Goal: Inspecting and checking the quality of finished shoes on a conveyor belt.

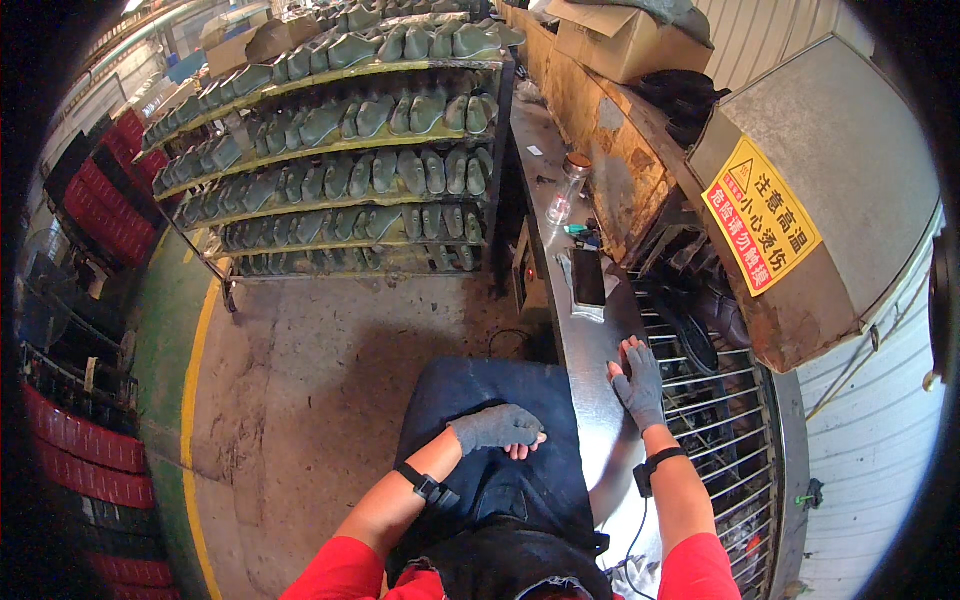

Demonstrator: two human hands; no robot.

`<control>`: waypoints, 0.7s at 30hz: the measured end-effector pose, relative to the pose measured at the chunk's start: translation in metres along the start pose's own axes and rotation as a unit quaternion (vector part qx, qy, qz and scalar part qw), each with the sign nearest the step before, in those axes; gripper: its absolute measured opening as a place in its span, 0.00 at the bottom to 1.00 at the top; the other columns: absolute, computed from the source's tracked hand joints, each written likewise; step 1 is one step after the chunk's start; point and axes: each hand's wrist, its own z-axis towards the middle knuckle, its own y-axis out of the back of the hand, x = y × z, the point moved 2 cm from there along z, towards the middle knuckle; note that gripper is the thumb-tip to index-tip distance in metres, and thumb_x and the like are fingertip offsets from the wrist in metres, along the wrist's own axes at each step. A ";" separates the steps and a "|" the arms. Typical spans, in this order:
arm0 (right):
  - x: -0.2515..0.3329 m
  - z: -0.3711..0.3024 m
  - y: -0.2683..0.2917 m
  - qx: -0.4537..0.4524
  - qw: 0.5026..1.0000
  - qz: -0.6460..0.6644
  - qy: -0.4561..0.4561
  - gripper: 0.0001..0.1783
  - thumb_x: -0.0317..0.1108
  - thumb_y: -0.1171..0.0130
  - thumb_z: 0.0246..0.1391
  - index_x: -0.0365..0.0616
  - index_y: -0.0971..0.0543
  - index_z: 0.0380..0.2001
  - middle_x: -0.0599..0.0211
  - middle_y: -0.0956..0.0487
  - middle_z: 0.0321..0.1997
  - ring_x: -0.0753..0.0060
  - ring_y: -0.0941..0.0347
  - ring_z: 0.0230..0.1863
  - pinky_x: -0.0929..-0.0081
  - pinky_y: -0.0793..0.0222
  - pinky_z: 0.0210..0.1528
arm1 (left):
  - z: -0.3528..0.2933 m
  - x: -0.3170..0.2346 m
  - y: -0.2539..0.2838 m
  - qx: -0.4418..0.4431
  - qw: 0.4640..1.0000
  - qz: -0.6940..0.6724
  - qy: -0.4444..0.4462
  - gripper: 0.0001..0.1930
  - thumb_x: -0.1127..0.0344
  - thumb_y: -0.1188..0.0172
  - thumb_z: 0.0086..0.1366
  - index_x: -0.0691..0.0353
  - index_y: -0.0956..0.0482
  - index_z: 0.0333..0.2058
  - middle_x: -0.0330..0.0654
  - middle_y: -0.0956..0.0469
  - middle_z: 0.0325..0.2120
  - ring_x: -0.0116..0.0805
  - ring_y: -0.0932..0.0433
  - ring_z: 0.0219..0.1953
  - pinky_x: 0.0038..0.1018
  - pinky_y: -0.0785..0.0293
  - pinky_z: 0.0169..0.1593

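Worn on the head, one fisheye camera peers steeply down — close over both hands (498, 428) — and forward, its wide view reaching the farther shoe rack (380, 143).

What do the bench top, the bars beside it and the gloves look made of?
Bench top: probably bare steel, smooth, given its bright glare. Bars: likely metal too, showing thin, shiny highlights. Gloves: apparently grey knit fabric, matte and snug around the hands; exact fibre unclear.

The back of my left hand (492, 427) hid part of its fingers (519, 452); the grey hood (840, 120) covered some of the dark shoes (692, 338); my red sleeves (343, 573) were cut off below.
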 end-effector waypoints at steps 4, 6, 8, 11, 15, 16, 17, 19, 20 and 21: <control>0.000 0.000 0.000 -0.002 1.000 -0.002 0.000 0.33 0.49 0.35 0.59 0.43 0.23 0.62 0.50 0.28 0.71 0.43 0.35 0.73 0.52 0.42 0.75 | 0.002 0.003 0.000 0.000 1.000 0.001 0.006 0.21 0.46 0.39 0.72 0.61 0.15 0.35 0.40 0.15 0.25 0.27 0.18 0.25 0.23 0.23 0.30; 0.000 0.001 0.000 -0.003 1.000 -0.003 0.000 0.32 0.49 0.35 0.59 0.43 0.23 0.62 0.49 0.28 0.71 0.43 0.35 0.73 0.52 0.42 0.75 | 0.001 0.001 0.000 -0.002 1.000 0.001 0.007 0.21 0.46 0.39 0.72 0.61 0.15 0.35 0.40 0.15 0.25 0.27 0.18 0.24 0.23 0.23 0.30; 0.000 0.001 0.000 -0.003 1.000 -0.005 0.005 0.32 0.49 0.35 0.59 0.43 0.23 0.62 0.49 0.27 0.71 0.43 0.35 0.73 0.51 0.41 0.74 | 0.000 0.000 0.000 -0.003 1.000 0.002 0.007 0.21 0.46 0.39 0.72 0.61 0.15 0.35 0.40 0.15 0.25 0.27 0.18 0.24 0.23 0.23 0.30; -0.001 0.001 -0.001 -0.009 1.000 -0.005 0.009 0.32 0.49 0.35 0.59 0.43 0.23 0.62 0.48 0.27 0.70 0.42 0.34 0.72 0.50 0.41 0.73 | 0.000 0.000 0.000 0.001 1.000 0.001 0.002 0.21 0.46 0.39 0.72 0.61 0.15 0.34 0.39 0.15 0.25 0.27 0.18 0.24 0.23 0.23 0.30; -0.002 0.001 -0.001 -0.008 1.000 -0.008 0.012 0.32 0.49 0.36 0.59 0.43 0.24 0.62 0.48 0.27 0.70 0.42 0.34 0.72 0.50 0.40 0.73 | 0.000 0.000 0.000 0.002 1.000 -0.011 -0.002 0.22 0.46 0.39 0.72 0.61 0.15 0.34 0.39 0.15 0.25 0.26 0.18 0.24 0.23 0.24 0.30; -0.002 0.001 -0.002 -0.008 1.000 -0.008 0.011 0.32 0.49 0.36 0.59 0.42 0.24 0.62 0.47 0.27 0.70 0.42 0.34 0.72 0.51 0.40 0.73 | 0.000 0.000 0.000 0.003 1.000 -0.014 -0.002 0.22 0.46 0.39 0.72 0.61 0.15 0.34 0.39 0.15 0.25 0.26 0.18 0.24 0.23 0.24 0.30; -0.001 0.001 -0.002 -0.008 1.000 -0.008 0.011 0.32 0.49 0.36 0.59 0.42 0.24 0.62 0.47 0.27 0.70 0.42 0.34 0.72 0.51 0.40 0.73 | 0.000 -0.001 0.000 0.003 1.000 -0.014 -0.002 0.22 0.46 0.39 0.72 0.61 0.15 0.34 0.39 0.15 0.25 0.26 0.18 0.24 0.23 0.24 0.30; -0.001 0.001 -0.002 -0.007 1.000 -0.006 0.011 0.32 0.49 0.36 0.59 0.42 0.23 0.62 0.47 0.27 0.70 0.42 0.34 0.72 0.50 0.40 0.73 | 0.000 -0.001 0.000 0.005 1.000 -0.008 0.003 0.22 0.46 0.39 0.72 0.61 0.15 0.34 0.39 0.15 0.25 0.26 0.18 0.24 0.23 0.23 0.30; -0.001 0.001 -0.001 -0.007 1.000 -0.005 0.011 0.32 0.49 0.35 0.59 0.42 0.23 0.62 0.47 0.27 0.70 0.41 0.34 0.72 0.50 0.40 0.73 | -0.001 -0.001 0.000 0.005 1.000 -0.008 0.003 0.22 0.46 0.39 0.72 0.61 0.15 0.34 0.39 0.15 0.25 0.26 0.18 0.24 0.23 0.23 0.30; -0.001 0.001 -0.001 -0.006 1.000 -0.006 0.011 0.32 0.49 0.35 0.59 0.42 0.23 0.62 0.47 0.27 0.70 0.41 0.34 0.72 0.50 0.40 0.73 | -0.001 -0.001 0.000 0.002 1.000 -0.007 0.001 0.22 0.46 0.39 0.72 0.61 0.16 0.34 0.39 0.15 0.25 0.26 0.18 0.24 0.23 0.23 0.30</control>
